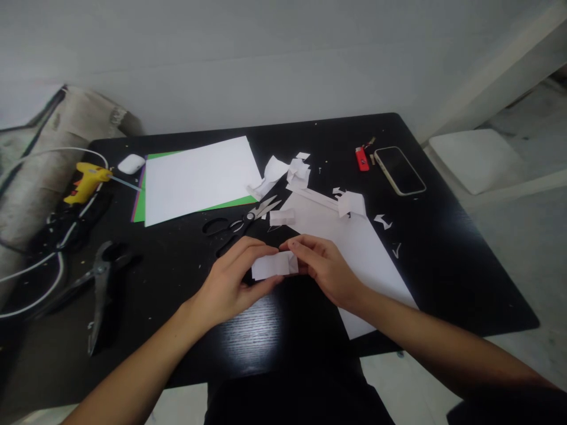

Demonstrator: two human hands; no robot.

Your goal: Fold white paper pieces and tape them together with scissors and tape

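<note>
Between both hands, over the near part of the black table, is a small folded piece of white paper (271, 267). My left hand (237, 273) pinches it from the left, with fingers along its top edge and the thumb beneath. At its right end, the fingers of my right hand (325, 265) are closed on the folded corner. Just beyond my hands lies another small folded paper (282, 218). Black-handled scissors (250, 217) rest partly spread beyond my left hand. A larger white sheet (354, 254) lies under and beyond my right hand.
White and green sheets (199, 180) are stacked at back left, near a yellow glue gun (87, 182) and white earbud case (132, 163). Pliers (101, 274) lie at left. Paper scraps (297, 172), a red lighter (362, 159) and a phone (400, 170) sit farther back.
</note>
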